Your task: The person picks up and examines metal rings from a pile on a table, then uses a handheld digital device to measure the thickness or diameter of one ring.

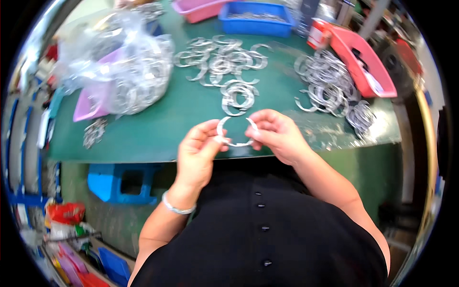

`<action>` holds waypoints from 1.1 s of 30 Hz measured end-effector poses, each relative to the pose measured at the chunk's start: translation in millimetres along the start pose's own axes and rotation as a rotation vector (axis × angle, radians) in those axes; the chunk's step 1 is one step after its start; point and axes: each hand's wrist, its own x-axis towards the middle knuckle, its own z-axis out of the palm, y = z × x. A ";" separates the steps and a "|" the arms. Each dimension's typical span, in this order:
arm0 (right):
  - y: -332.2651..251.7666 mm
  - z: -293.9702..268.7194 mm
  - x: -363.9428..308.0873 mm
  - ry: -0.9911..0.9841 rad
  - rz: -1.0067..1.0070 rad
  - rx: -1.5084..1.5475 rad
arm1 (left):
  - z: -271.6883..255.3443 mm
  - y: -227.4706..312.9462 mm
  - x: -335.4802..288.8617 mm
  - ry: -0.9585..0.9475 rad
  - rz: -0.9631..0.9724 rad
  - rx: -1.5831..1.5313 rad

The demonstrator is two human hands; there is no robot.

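A silvery C-shaped metal ring (239,145) is held over the near edge of the green table, its gap facing away from me. My left hand (195,152) pinches the ring's left side between thumb and fingers. On the opposite side, my right hand (281,136) grips it the same way. Just beyond my hands lies a small stack of similar rings (239,95), and behind that spreads a loose pile of C-shaped rings (222,60). Another heap of rings (325,79) sits to the right, with a smaller cluster of metal pieces (359,118) beside it.
At the left, a clear plastic bag of rings (143,71) leans over a pink tray (88,112). A blue tray (258,27) of small metal parts and a pink tray (198,12) stand at the back. A red tray (373,79) lies far right. Below the table is a blue stool (105,184).
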 end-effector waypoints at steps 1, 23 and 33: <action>1.0 3.6 -0.5 -0.079 -0.029 0.004 | -3.5 -1.2 -3.3 -0.003 0.030 -0.025; 42.6 85.6 -35.7 -0.687 0.001 -0.082 | -4.5 19.6 -167.4 0.374 0.342 0.430; 60.6 131.4 -30.3 -0.773 0.080 -0.151 | -39.7 22.7 -196.1 0.513 0.189 0.300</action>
